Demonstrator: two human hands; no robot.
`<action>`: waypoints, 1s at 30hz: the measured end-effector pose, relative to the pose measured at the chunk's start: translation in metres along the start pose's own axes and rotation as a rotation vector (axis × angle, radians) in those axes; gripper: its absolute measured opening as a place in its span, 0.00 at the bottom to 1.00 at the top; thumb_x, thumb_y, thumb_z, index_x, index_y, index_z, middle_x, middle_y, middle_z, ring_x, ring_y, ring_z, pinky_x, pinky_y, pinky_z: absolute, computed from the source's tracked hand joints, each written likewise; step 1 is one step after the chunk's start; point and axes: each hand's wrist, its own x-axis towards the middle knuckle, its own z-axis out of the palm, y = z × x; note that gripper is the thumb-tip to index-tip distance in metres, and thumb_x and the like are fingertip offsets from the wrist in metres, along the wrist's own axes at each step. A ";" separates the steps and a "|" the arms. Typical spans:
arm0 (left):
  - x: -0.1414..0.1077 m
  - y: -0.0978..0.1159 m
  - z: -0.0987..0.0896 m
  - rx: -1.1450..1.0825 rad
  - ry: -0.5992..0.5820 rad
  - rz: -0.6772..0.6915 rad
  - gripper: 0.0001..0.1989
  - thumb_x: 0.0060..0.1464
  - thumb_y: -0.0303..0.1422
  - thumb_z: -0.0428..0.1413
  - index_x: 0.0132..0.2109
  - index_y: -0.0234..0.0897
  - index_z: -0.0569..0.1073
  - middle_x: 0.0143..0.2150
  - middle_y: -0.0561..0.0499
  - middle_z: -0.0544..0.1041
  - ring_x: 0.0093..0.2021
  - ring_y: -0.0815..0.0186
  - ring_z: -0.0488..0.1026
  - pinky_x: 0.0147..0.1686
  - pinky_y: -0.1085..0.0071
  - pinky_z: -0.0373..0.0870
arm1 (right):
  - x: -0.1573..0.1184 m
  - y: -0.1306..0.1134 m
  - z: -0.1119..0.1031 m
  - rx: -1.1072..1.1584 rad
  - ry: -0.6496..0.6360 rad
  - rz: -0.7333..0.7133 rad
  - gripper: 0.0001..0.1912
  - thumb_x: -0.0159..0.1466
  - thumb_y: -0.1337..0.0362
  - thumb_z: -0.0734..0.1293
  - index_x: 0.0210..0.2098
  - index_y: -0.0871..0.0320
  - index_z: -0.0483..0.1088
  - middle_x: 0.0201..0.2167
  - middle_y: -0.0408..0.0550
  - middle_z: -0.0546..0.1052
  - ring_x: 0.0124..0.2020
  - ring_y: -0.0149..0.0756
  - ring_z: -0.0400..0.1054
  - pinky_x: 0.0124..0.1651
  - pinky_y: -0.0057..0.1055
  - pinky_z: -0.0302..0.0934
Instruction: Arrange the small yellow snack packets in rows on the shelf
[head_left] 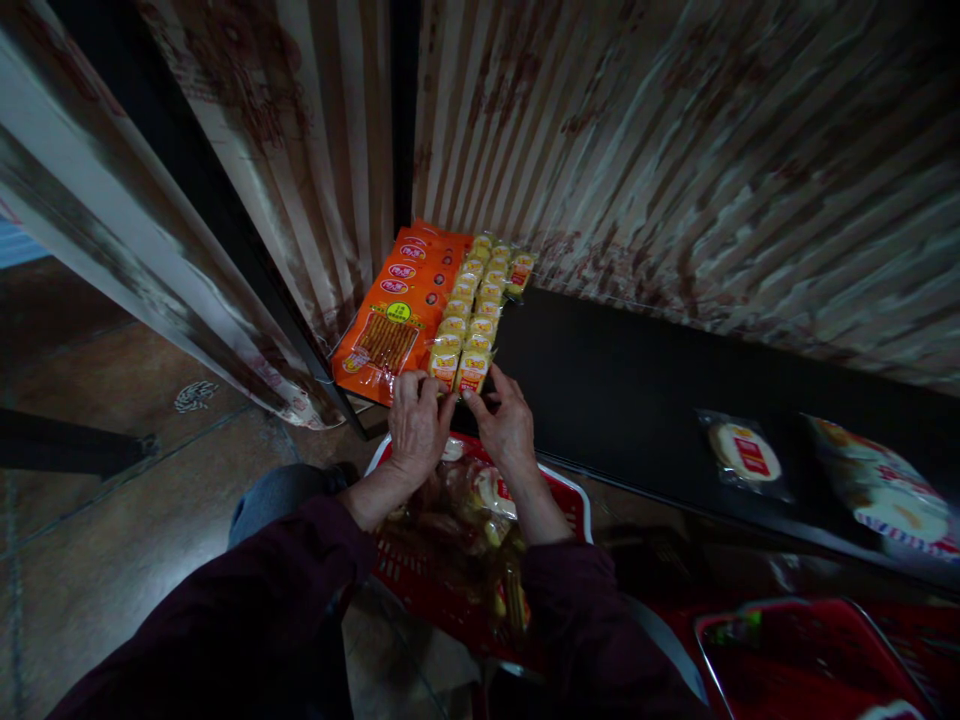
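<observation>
Two rows of small yellow wrapped snack packets (475, 368) run back along the black shelf, with one more packet (520, 272) beside their far end. At the front of these rows, my left hand (420, 425) is closed with its fingers curled against the left front packet (444, 367). My right hand (506, 425) grips the right front packet by its near corner, thumb in front and fingers along its right side. Left of the rows lie overlapping orange snack bags (397, 310) printed with brown sticks. Below my hands stands a red basket (581, 505) with more clear-wrapped snacks inside.
On the right of the black shelf (600, 370) lie a round wrapped snack (746, 452) and a larger bag (885, 490). Another red basket (810, 640) is at lower right. Patterned curtains (637, 130) hang behind; a dark post (202, 190) slants at left.
</observation>
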 end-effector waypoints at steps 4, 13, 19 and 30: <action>-0.001 0.003 -0.002 0.019 0.010 0.060 0.05 0.56 0.33 0.57 0.37 0.36 0.71 0.40 0.45 0.68 0.43 0.60 0.65 0.42 0.65 0.66 | 0.000 0.004 0.000 0.037 -0.001 0.019 0.29 0.59 0.53 0.66 0.58 0.58 0.66 0.50 0.57 0.71 0.32 0.35 0.69 0.41 0.39 0.68; -0.003 0.009 0.001 0.053 0.020 0.182 0.03 0.57 0.30 0.55 0.39 0.37 0.72 0.43 0.45 0.71 0.44 0.60 0.64 0.43 0.64 0.65 | 0.002 0.009 -0.003 0.148 0.033 0.038 0.27 0.58 0.50 0.67 0.52 0.58 0.71 0.48 0.56 0.73 0.33 0.35 0.69 0.41 0.38 0.68; -0.004 0.012 0.001 0.005 0.012 0.231 0.03 0.58 0.30 0.54 0.39 0.37 0.72 0.42 0.45 0.71 0.44 0.61 0.65 0.44 0.65 0.67 | 0.004 0.013 -0.005 0.184 0.107 0.055 0.27 0.64 0.45 0.58 0.52 0.57 0.70 0.51 0.56 0.73 0.52 0.42 0.67 0.56 0.45 0.62; -0.006 0.015 0.004 -0.044 -0.121 0.279 0.06 0.57 0.26 0.53 0.41 0.37 0.73 0.45 0.46 0.73 0.48 0.60 0.66 0.49 0.61 0.69 | 0.037 0.013 0.008 0.310 0.011 0.147 0.36 0.66 0.40 0.49 0.64 0.55 0.56 0.67 0.50 0.57 0.68 0.38 0.49 0.68 0.46 0.42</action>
